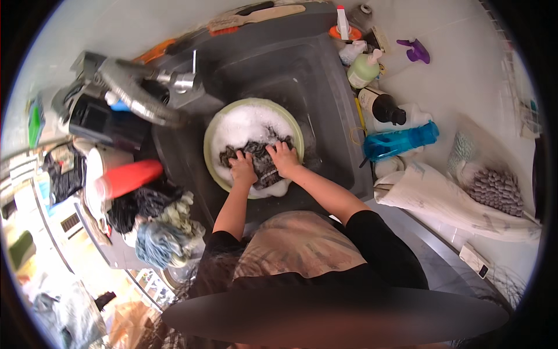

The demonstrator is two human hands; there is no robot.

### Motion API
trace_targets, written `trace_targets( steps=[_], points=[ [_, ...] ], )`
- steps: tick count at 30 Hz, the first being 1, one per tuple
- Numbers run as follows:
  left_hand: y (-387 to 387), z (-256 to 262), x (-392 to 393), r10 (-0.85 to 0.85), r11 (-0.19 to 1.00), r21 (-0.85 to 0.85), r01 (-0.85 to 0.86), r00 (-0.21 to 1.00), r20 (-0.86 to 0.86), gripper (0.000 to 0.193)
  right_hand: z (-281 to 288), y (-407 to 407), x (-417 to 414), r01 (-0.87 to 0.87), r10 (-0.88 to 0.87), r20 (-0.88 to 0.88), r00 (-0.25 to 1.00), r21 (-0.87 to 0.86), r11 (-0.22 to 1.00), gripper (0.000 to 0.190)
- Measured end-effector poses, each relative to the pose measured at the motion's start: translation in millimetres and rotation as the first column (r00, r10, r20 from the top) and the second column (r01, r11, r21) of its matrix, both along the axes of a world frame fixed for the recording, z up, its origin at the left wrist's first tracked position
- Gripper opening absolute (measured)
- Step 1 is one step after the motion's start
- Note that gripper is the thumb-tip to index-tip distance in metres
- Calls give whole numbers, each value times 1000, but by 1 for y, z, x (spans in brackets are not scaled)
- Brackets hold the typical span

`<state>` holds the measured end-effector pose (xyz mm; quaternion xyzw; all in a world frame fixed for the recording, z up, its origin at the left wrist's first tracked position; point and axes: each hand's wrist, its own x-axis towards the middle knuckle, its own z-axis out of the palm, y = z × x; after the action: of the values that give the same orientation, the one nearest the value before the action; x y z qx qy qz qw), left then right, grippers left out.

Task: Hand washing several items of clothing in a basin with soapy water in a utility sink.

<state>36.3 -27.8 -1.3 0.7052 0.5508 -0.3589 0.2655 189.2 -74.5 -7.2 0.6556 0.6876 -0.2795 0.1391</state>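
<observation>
A round pale-green basin stands in the dark grey sink. White suds cover much of its water, thickest on the far side. A wet, dark patterned cloth lies bunched in the near half. My left hand presses on the cloth's left side, fingers spread. On the right side, close to the basin's rim, my right hand rests on the same cloth, its fingers also apart. Both palms face down and are hidden. Part of the cloth is under the foam.
A metal faucet reaches over the sink's left edge. Left of the sink are a red bottle and piled cloths. Along the right edge stand a green pump bottle, a dark bottle and a blue bottle. Brushes lie at the back.
</observation>
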Motion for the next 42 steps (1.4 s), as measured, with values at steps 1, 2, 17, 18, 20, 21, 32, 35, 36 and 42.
trace_targets(
  steps=[1, 2, 17, 18, 20, 21, 32, 35, 36, 42],
  points=[
    [4, -11, -5, -13, 1000, 23, 13, 1000, -2, 75, -4, 7, -2, 8, -9, -51, 999, -14, 1000, 79],
    [8, -23, -12, -24, 999, 46, 25, 1000, -6, 71, -8, 11, -5, -23, 23, -46, 999, 5, 1000, 67],
    [-6, -298, -140, -252, 956, 224, 189, 921, 298, 45, -138, 30, -59, -20, -59, -329, 943, -233, 972, 33],
    [-13, -300, -122, -271, 953, 230, 197, 892, 360, 44, -146, 33, -42, -14, -69, -304, 950, -263, 965, 33],
    [-18, -276, -102, -279, 946, 276, 167, 855, 438, 43, -151, 41, -15, -58, -28, -293, 956, -282, 958, 32],
    [-5, -251, -134, -257, 940, 313, 136, 886, 387, 43, -144, 47, -21, -138, 49, -340, 939, -245, 960, 31],
    [11, 74, -22, 548, 794, -302, -528, 405, 732, 108, 92, 66, 10, 402, -373, -582, 722, -85, 912, 19],
    [6, 46, -28, 436, 769, -202, -607, 267, 860, 97, 140, 60, -24, 273, -44, -673, 739, 239, 932, 21],
    [5, 45, -36, 295, 716, -57, -696, 228, 928, 78, 150, 59, -27, 268, -37, -720, 693, 209, 941, 23],
    [9, 168, 7, 239, 746, 42, -665, 326, 915, 43, 160, 30, 26, 642, -228, -889, 398, 92, 761, 30]
  ],
)
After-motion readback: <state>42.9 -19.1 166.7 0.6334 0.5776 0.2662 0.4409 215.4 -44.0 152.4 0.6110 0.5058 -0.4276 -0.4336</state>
